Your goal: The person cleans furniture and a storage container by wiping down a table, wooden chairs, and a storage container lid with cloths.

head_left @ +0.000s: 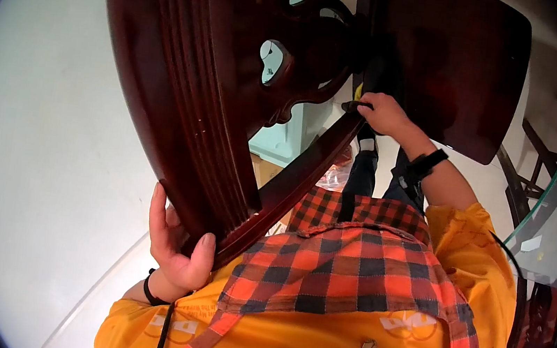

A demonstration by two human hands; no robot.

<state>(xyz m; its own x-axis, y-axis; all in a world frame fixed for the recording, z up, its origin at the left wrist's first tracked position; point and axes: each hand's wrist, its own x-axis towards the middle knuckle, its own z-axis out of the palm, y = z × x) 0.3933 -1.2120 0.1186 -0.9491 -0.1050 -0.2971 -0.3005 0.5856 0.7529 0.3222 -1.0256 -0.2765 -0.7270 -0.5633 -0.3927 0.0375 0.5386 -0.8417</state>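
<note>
A dark red-brown wooden chair (448,62) fills the upper middle, its carved backrest (199,79) tilted toward me. My left hand (180,249) supports the lower left corner of the backrest, thumb and fingers apart around the wood. Farther up on the right, my right hand (386,114) has its fingers closed at the upper end of the side post, near the seat. A small dark thing and a bit of yellow show at those fingertips; I cannot make out what they are.
Behind the backrest is a pale green plastic bin (283,136). A glass table edge (555,182) curves along the right, with dark wooden legs (518,198) beneath it. A white wall (39,121) rises at the left. Another dark wooden piece (539,328) stands at the lower right.
</note>
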